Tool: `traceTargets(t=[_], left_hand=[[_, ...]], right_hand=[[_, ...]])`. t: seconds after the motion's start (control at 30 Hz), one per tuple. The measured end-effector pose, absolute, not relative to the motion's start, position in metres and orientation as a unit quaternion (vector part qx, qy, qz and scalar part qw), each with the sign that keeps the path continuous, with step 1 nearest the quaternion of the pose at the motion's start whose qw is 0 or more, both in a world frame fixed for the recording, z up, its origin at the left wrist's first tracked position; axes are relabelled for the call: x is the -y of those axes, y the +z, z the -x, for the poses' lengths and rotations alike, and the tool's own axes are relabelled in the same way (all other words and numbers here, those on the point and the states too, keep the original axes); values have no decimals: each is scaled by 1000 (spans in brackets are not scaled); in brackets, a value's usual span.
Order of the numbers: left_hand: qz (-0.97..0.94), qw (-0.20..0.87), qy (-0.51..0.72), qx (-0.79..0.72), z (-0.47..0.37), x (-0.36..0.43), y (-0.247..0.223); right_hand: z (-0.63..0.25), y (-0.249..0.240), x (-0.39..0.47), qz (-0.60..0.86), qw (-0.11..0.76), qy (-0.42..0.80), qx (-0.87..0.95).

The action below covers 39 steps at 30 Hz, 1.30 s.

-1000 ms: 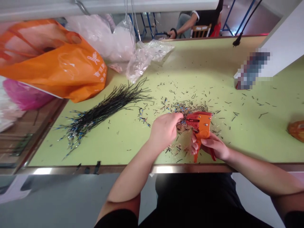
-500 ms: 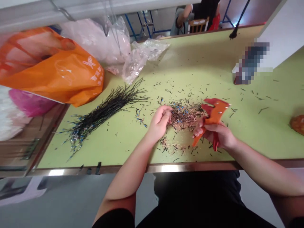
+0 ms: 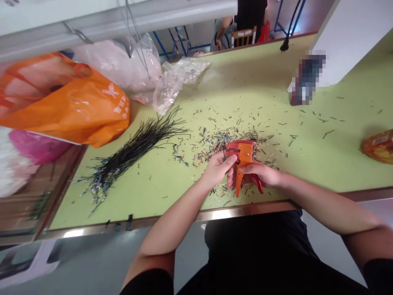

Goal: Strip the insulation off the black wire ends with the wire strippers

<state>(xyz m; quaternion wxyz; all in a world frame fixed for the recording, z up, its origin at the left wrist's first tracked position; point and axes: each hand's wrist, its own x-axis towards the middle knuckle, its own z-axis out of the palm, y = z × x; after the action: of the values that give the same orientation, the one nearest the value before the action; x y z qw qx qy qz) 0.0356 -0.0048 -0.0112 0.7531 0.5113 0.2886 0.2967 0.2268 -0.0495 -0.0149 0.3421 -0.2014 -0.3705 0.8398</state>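
Head view: right hand [image 3: 261,172], right of centre, is wrapped about the handles of an orange-and-red hand tool [image 3: 245,152], with its head towards the top of the frame and the handles towards the bottom. Left hand [image 3: 217,167] meets the tool's left side, thumb and fingers drawn narrow at the red part; cannot tell whether a wire is pinched there.

Around and above the tool: a heap of clippings [image 3: 219,141], dark offcuts mixed with blue bits, thinning outward over the green counter [image 3: 144,200].

Left of centre: a bundle of black wires [image 3: 135,148], lying diagonally, well apart from both hands; blue-tipped ends at its lower left, loose ends fanning to the upper right.

Upper left: a large orange bag [image 3: 82,108], clear plastic bags [image 3: 172,84] beside it, a magenta bag [image 3: 37,141] below.

Upper right: a black plug [image 3: 285,45] and a white panel [image 3: 350,45]. Right edge: an orange package [image 3: 380,146], partly cut off. Top of frame: another person [image 3: 250,16] by a wooden chair [image 3: 244,37].
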Motion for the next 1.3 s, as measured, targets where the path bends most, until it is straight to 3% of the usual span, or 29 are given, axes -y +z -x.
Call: traceTargets(t=[0.2, 0.4, 0.57, 1.0, 1.3], left_hand=[[-533, 678, 370, -346, -27, -1, -11], [-588, 615, 362, -380, -23, -14, -9], [-648, 458, 444, -415, -8, -17, -2], [-814, 217, 346, -413, 0, -19, 15], [-812, 186, 326, -447, -3, -11, 19]], right_hand=[[-227, -13, 56, 201, 294, 850, 388], [-230, -7, 59, 268, 355, 761, 472], [-245, -2, 51, 231, 370, 819, 374], [-256, -8, 46, 212, 294, 850, 381], [-251, -1, 53, 291, 321, 763, 480]])
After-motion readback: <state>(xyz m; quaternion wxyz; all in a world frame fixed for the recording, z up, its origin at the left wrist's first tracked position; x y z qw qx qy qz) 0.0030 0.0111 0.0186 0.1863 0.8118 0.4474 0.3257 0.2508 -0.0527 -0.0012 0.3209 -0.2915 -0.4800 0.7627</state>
